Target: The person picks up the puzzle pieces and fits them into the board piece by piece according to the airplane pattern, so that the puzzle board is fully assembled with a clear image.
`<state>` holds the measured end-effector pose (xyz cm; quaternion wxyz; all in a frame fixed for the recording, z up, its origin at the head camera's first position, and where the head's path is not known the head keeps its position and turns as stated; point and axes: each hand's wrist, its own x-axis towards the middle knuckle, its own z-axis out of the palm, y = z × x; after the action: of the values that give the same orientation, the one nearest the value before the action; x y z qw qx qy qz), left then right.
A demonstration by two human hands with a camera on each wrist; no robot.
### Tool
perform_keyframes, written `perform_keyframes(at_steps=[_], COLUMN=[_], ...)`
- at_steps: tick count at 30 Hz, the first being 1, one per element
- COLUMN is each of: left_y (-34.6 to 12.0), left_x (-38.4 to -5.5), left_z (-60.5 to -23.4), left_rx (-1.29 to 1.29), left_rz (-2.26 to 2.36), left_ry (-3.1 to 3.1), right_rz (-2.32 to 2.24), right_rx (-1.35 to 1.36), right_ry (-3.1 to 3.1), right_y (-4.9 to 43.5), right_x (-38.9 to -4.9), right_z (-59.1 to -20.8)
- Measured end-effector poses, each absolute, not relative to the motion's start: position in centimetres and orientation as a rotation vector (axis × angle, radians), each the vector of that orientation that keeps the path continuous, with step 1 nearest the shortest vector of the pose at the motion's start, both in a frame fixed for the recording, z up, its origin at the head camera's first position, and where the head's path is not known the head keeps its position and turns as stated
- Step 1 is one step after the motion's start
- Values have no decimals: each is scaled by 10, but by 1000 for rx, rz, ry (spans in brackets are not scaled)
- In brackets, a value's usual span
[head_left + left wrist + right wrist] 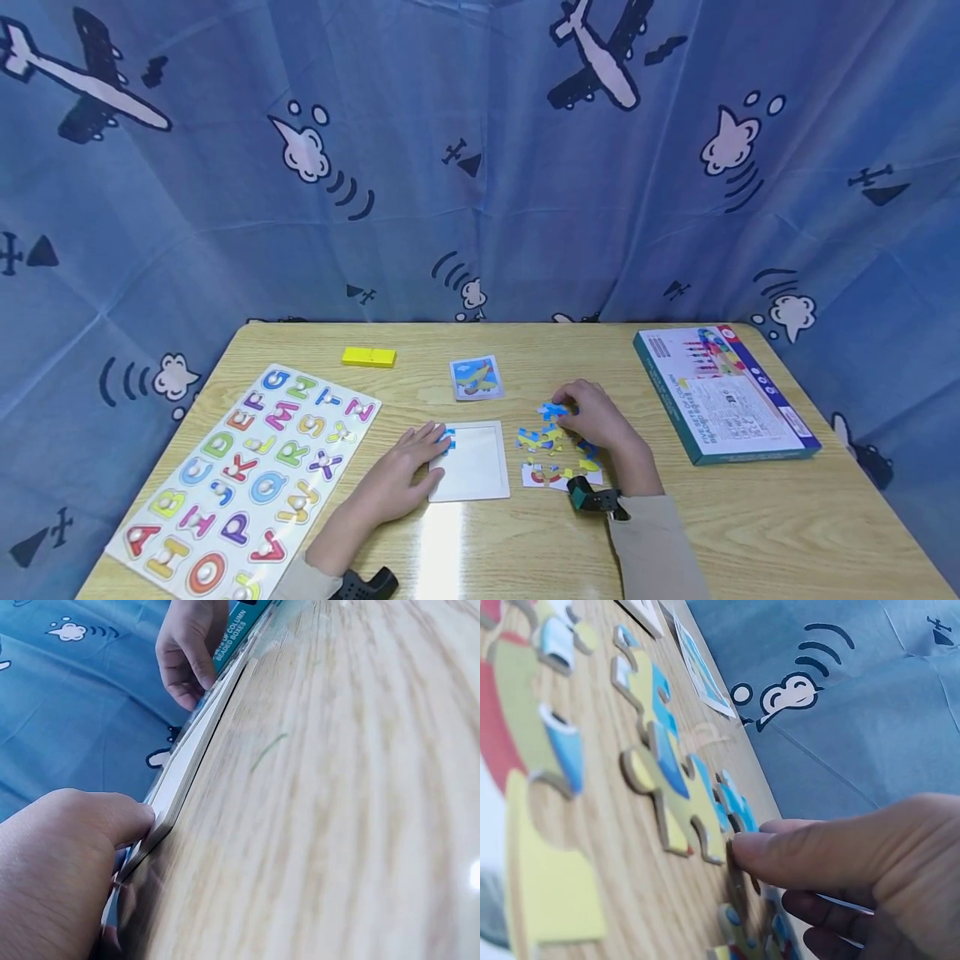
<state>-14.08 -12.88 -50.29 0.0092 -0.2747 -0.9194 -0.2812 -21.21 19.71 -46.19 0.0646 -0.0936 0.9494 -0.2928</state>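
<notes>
A white square puzzle tray [472,475] lies in front of me, with a blue puzzle piece [451,442] in its upper left corner. My left hand [405,473] rests on the tray's left side, fingers extended near that piece; in the left wrist view the thumb [131,817] lies at the tray's edge. To the right of the tray, my right hand [600,417] pinches a puzzle piece between thumb and fingers, mostly hidden by them. Beside its fingertips is a blue piece [551,410]. Several yellow and blue pieces [679,787] lie loose on the table nearby.
A picture card of a yellow plane [477,378] lies beyond the tray. An alphabet board [255,475] covers the table's left side, with a yellow block [369,357] behind it. At the right lies a boxed bead set [727,396]. A blue curtain [480,167] hangs behind the table.
</notes>
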Motion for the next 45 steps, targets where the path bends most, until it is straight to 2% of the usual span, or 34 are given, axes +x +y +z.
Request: perform_keyframes(at_steps=[13,27,45], left_y=[-129,-129,-129], left_x=[-140,-140,-141], left_z=[-504,-502,-502], left_rx=[-848,-856,-869], left_rz=[-893,-888,-905], left_ry=[-2862,-2869,-2849], right_rz=[-1004,-1065,-805], right_rx=[-359,-555,-826], right_ry=[2871,2782,2816], right_y=[169,129,92], right_x=[-205,-194,-184], right_z=[-446,-442,-454])
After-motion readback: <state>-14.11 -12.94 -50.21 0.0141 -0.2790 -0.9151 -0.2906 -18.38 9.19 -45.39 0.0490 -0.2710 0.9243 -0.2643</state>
